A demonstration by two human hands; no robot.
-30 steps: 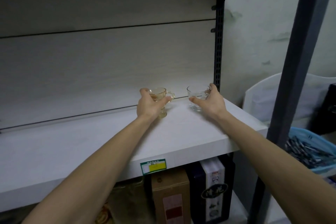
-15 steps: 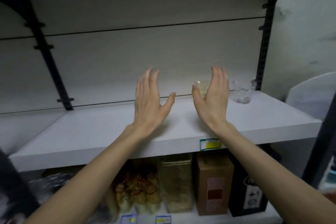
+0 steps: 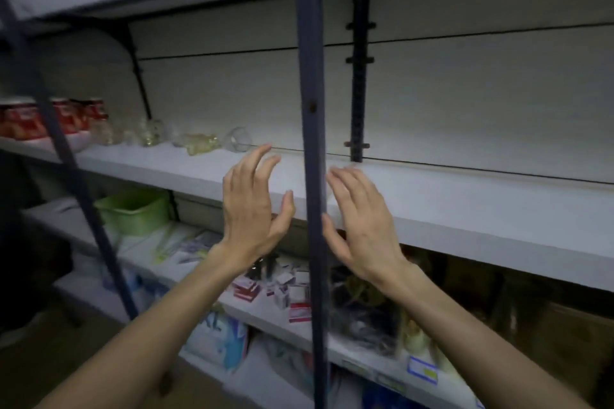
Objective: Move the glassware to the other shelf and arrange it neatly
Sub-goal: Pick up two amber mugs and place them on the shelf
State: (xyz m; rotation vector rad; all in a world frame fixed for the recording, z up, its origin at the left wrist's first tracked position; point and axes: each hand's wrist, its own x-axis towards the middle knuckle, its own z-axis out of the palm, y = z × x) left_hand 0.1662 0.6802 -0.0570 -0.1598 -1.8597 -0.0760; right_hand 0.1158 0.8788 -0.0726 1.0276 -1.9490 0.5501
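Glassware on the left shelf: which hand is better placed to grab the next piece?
Left. The left hand is open and nearer the glassware; the right hand sits beyond the blue upright post.

A dark blue upright metal post [image 3: 310,176] stands in front of the white shelf board [image 3: 465,209] and hides a strip of it, along with part of the thumb of the right hand [image 3: 362,226], whose fingertips are smeared by motion. The clear and yellowish glassware [image 3: 199,142] far back on the shelf is too blurred to count, perhaps five or six pieces. The red-labelled jars [image 3: 20,119] are cut by the left edge.
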